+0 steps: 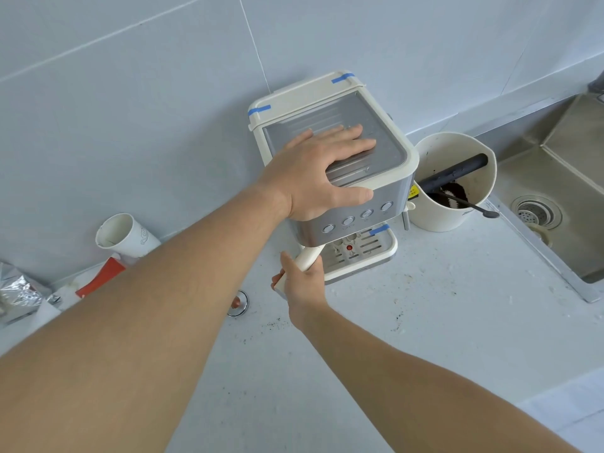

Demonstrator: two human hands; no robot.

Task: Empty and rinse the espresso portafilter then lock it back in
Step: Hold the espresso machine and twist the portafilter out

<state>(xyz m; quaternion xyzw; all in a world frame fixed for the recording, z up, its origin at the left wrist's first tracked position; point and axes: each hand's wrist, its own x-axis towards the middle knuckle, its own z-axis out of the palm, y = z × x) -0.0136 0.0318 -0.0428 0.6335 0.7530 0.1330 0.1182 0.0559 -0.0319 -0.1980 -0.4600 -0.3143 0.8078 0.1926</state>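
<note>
Coffee grounds (274, 323) speckle white counter (425, 322) under tiled wall (130, 93).

No text can be read. A yellow sticker (413, 192) on the side of the espresso machine (359, 194) carries print too small to make out; the marks under its front buttons (348, 220) and the drawing on the paper cup (130, 235) are likewise illegible.

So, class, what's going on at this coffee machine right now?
A person steadies the espresso machine with the left hand laid flat on its top. The right hand grips the cream portafilter handle, which points out from under the machine's front. Beside it, the knock box already holds coffee grounds.
</note>
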